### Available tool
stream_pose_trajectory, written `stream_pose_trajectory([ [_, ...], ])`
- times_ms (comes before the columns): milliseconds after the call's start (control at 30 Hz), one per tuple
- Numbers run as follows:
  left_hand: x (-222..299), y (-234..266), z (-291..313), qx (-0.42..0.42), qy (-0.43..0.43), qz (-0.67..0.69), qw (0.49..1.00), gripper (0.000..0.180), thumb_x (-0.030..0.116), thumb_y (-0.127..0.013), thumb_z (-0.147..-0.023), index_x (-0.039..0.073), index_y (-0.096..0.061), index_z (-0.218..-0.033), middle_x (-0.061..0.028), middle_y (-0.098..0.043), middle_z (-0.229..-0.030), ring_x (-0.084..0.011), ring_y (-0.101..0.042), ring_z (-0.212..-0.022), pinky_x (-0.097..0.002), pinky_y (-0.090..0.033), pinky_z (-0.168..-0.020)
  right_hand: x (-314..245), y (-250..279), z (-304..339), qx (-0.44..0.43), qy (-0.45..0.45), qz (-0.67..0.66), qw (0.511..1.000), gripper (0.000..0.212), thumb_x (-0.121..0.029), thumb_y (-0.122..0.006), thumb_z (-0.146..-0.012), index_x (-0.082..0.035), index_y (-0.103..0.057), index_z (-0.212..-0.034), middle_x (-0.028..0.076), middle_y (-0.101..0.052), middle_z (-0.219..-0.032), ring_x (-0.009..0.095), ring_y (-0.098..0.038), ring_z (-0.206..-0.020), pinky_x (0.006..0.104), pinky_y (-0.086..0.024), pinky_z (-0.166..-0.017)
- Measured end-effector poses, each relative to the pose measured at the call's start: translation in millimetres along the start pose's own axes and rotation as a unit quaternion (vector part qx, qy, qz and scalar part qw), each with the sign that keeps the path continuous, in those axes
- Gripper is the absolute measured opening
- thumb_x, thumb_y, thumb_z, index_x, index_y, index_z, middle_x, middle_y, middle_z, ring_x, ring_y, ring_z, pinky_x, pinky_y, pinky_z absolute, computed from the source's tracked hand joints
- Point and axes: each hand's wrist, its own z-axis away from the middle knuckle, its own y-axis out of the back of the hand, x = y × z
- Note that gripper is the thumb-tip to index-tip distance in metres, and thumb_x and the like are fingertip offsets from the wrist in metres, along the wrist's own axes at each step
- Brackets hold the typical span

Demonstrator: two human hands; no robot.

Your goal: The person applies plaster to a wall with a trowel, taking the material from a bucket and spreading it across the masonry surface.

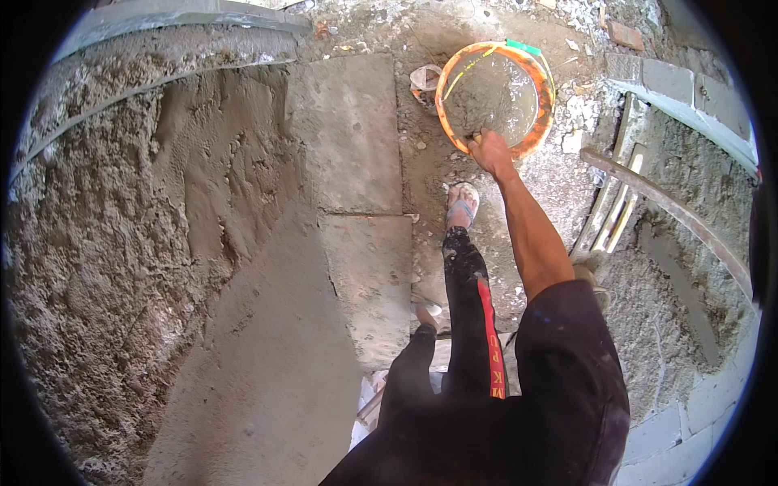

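Note:
My right hand (491, 152) is closed at the near rim of a round orange bucket (531, 146). A short pale piece shows at its fingers, but what it grips is hidden. Grey wet mortar (486, 101) lies inside the bucket, with a shiny watery patch toward its right side. A green piece (523, 48) sits on the far rim. My right arm reaches straight out from the dark sleeve. My left hand is out of sight.
Rough mortar-covered wall (97, 267) fills the left, with a smooth grey band (259, 348) beside it. Flat slabs (348, 130) lie along the middle. A small pale container (425, 78) stands beside the bucket. At right are a long straightedge (673, 206) and a slotted level-like bar (620, 206).

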Motion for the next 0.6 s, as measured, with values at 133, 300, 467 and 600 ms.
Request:
stream_pose_trajectory([
  [133,-9.4,4.9,2.5,0.024,-0.029,-0.007,0.999,0.068,0.045,-0.028,-0.102,-0.003,-0.017,-0.149,-0.0246,-0.015,-0.155,-0.0432,-0.018,-0.141,-0.056,-0.019,-0.111,6.4,17.2,45.1,-0.011,-0.025,-0.188,0.982,0.031,-0.025,-0.061,-0.08,0.002,-0.062,-0.096,0.016,-0.062,-0.069,0.029,-0.062,-0.062,0.0402,-0.05,-0.06],
  [300,34.5,43.7,-1.0,-0.039,0.068,0.087,0.993,0.071,0.048,-0.029,-0.102,-0.003,-0.015,-0.15,-0.0241,-0.014,-0.155,-0.043,-0.018,-0.141,-0.0578,-0.019,-0.111,8.1,53.2,76.1,-0.106,-0.148,-0.352,0.918,0.038,-0.021,-0.061,-0.08,0.004,-0.06,-0.11,0.014,-0.06,-0.068,0.023,-0.059,-0.059,0.0371,-0.049,-0.058],
  [467,0.4,13.1,10.9,-0.055,-0.004,0.124,0.991,0.086,0.065,-0.029,-0.094,0.001,-0.016,-0.15,-0.0209,-0.017,-0.155,-0.0373,-0.016,-0.144,-0.0621,-0.015,-0.111,-19.1,52.5,116.5,0.058,-0.08,-0.269,0.958,0.023,-0.023,-0.056,-0.085,-0.002,-0.054,-0.076,0.003,-0.049,-0.054,0.013,-0.044,-0.044,0.0332,-0.036,-0.042],
  [600,2.4,53.5,-20.3,-0.074,0.07,0.156,0.982,0.097,0.076,-0.019,-0.087,0.003,-0.014,-0.151,-0.0212,-0.012,-0.156,-0.0356,-0.008,-0.146,-0.0605,-0.006,-0.114,-122.5,133.6,205.6,0.133,-0.088,-0.49,0.857,0.011,-0.017,-0.054,-0.089,-0.008,-0.053,-0.083,-0.002,-0.048,-0.062,0.007,-0.044,-0.047,0.0229,-0.037,-0.041],
])
